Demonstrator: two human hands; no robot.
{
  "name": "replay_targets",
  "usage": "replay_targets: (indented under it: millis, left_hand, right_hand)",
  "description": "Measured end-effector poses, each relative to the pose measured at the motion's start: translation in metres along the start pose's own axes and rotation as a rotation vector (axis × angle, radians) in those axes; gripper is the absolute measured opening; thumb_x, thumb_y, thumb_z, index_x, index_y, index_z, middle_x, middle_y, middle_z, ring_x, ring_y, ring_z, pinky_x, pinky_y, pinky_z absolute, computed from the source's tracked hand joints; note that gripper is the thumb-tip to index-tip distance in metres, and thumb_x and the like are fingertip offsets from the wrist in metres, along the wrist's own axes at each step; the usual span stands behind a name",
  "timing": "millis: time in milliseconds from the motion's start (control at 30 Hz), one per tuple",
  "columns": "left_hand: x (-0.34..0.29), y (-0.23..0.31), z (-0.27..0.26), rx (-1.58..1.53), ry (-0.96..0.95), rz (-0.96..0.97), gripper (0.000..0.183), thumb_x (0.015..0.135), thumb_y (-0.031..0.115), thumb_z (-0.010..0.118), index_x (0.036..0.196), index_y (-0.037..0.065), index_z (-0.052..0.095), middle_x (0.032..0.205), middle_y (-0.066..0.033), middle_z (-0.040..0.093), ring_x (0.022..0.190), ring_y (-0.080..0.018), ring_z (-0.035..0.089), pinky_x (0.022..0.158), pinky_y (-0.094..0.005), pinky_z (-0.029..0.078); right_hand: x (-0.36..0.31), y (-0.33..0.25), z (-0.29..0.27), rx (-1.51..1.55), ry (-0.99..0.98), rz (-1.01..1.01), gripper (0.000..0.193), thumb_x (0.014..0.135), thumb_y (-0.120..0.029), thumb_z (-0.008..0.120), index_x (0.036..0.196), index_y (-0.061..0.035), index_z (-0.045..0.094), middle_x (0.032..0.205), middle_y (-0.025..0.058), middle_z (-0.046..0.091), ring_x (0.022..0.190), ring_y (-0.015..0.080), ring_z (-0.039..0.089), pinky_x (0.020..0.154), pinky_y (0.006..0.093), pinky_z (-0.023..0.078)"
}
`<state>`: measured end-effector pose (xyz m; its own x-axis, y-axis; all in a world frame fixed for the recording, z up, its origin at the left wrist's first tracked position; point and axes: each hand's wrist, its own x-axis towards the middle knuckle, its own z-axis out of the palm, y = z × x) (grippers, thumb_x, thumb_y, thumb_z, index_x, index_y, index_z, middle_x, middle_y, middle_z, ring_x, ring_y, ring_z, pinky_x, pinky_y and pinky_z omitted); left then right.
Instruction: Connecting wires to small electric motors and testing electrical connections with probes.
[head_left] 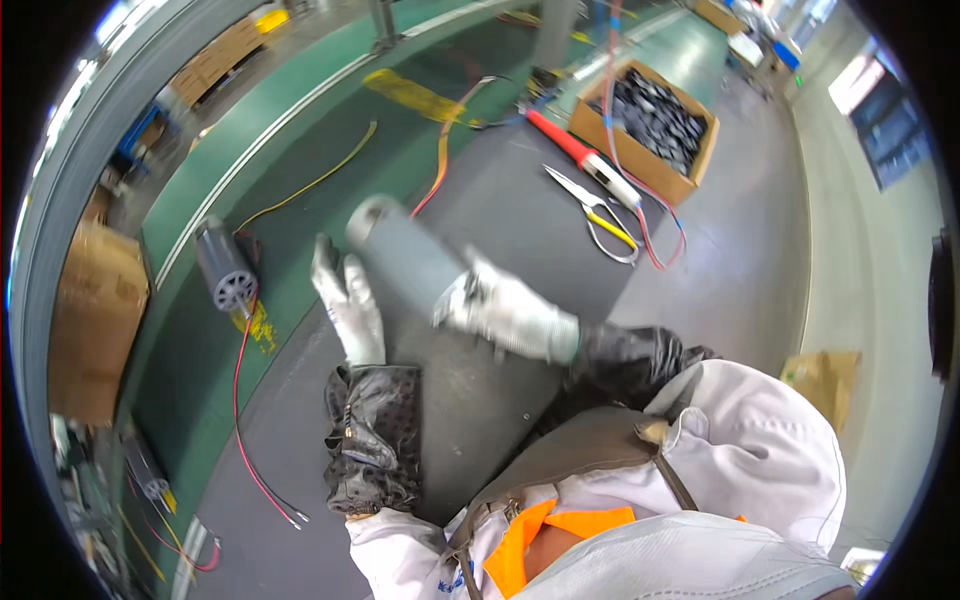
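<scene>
My right hand, in a white glove, grips one end of a grey cylindrical motor. The motor is held tilted over the dark mat, blurred by motion, with its other end toward the far left. My left hand, also gloved, is apart from the motor, fingers stretched out and nothing in them. Left of it, a second motor lies on the green conveyor belt, with a red lead trailing toward me.
At the far right stand a cardboard box of black parts, a red-and-white handheld tool and yellow-handled scissors. A third motor lies at the lower left. A metal post rises at the back; a carton stands left.
</scene>
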<state>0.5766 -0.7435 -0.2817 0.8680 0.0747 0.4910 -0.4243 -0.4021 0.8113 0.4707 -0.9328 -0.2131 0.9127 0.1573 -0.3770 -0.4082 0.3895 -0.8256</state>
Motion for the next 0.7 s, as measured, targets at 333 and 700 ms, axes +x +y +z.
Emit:
replay_targets:
  millis: [333,700]
  left_hand:
    - [-0.093,0.074,-0.067,-0.266,-0.06,-0.397,0.041,0.109,0.03,0.042,0.134,-0.001,0.053,0.128,-0.015,0.06,0.115,-0.0228,0.059,0.102,-0.0354,0.046]
    - [-0.097,0.086,-0.024,-0.195,-0.129,-0.311,0.037,0.105,0.026,0.049,0.129,-0.002,0.059,0.118,-0.0121,0.064,0.105,-0.0186,0.061,0.093,-0.0326,0.05]
  right_hand:
    - [-0.095,-0.071,-0.136,-0.502,-0.054,-0.349,0.043,0.103,-0.028,0.062,0.133,0.0038,0.059,0.093,0.0104,0.072,0.078,0.016,0.072,0.07,0.031,0.06]
    - [0.01,-0.175,-0.386,-1.835,0.64,-0.252,0.037,0.076,-0.018,0.075,0.111,-0.0081,0.074,0.097,0.0231,0.073,0.098,0.0393,0.07,0.088,0.0469,0.055]
